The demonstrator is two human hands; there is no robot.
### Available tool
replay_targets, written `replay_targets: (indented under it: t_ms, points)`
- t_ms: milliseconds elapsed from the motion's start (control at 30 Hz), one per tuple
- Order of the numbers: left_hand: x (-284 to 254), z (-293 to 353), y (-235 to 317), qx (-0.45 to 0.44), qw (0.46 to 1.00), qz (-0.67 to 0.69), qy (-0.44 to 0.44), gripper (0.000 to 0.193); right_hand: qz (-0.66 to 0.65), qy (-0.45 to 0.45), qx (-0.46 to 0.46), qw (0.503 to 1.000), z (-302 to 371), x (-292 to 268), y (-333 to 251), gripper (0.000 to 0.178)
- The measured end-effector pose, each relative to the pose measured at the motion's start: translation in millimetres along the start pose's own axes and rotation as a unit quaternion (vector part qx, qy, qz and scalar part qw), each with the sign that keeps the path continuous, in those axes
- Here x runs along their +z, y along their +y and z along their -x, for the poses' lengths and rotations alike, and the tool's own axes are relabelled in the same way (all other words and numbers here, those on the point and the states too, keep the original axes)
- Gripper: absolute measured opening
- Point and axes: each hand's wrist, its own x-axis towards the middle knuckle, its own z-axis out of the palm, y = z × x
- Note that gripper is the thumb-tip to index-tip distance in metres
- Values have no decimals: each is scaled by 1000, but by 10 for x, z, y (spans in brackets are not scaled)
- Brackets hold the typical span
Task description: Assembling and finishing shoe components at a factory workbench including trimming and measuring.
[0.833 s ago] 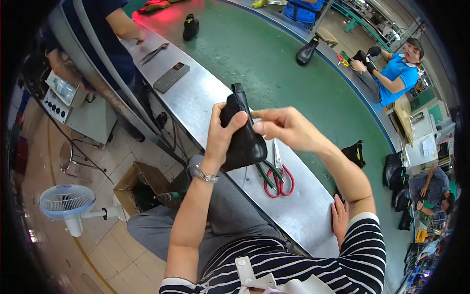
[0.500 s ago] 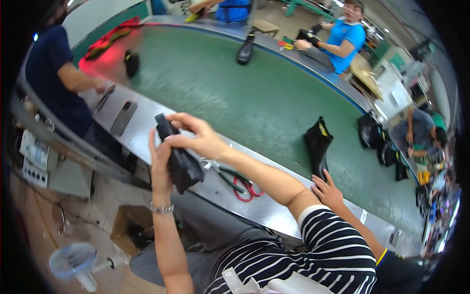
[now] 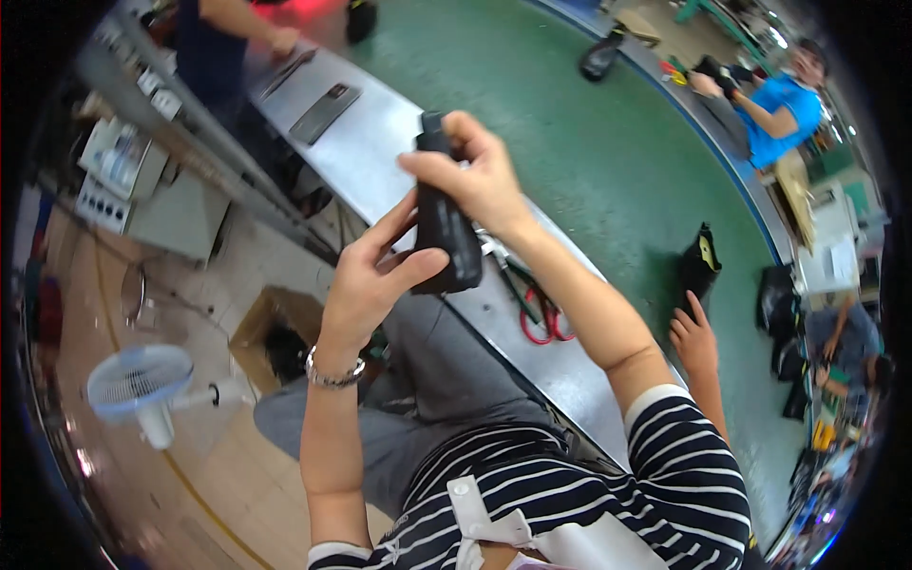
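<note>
A black boot (image 3: 446,223) is held between my two hands above the near metal ledge, its narrow end pointing away from me. My left hand (image 3: 366,275) grips the wide near end, the thumb lying across it and the fingers behind. Higher up, my right hand (image 3: 480,176) closes around the narrow far end with thumb and fingers. Partly behind the boot and my right forearm, a tool with red handles (image 3: 541,318) lies on the ledge.
A phone (image 3: 325,114) lies on the metal ledge (image 3: 380,114) along the green belt (image 3: 560,161). A co-worker's hand (image 3: 695,337) touches another boot (image 3: 700,261) at right. More boots and people line the far side. A fan (image 3: 141,380) stands at lower left.
The view has swung, so the belt and ledge appear shifted right. My left hand has turned, its thumb now across the boot's near end. The boot stays in both hands.
</note>
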Motion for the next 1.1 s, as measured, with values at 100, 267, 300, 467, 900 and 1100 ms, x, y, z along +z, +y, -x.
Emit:
replay_targets:
  t_ms: [100, 267, 300, 467, 900, 1100]
  points:
    - [-59, 92, 14, -19, 999, -40, 15, 84, -62, -17, 55, 996, 46, 74, -50, 34]
    - [-101, 155, -2, -14, 998, -61, 2, 89, -78, -11, 48, 996, 126, 135, -69, 31]
    - [-86, 155, -2, -13, 998, -68, 4, 90, -78, -10, 49, 996, 142, 148, -76, 31]
    - [37, 158, 232, -62, 994, -93, -4, 89, -70, 15, 27, 997, 197, 196, -111, 28]
    - [300, 334, -12, 219, 877, -407, 130, 69, -37, 154, -30, 987, 319, 304, -68, 35]
    - [219, 222, -36, 202, 934, -238, 173, 39, 202, -41, -138, 969, 392, -258, -294, 56]
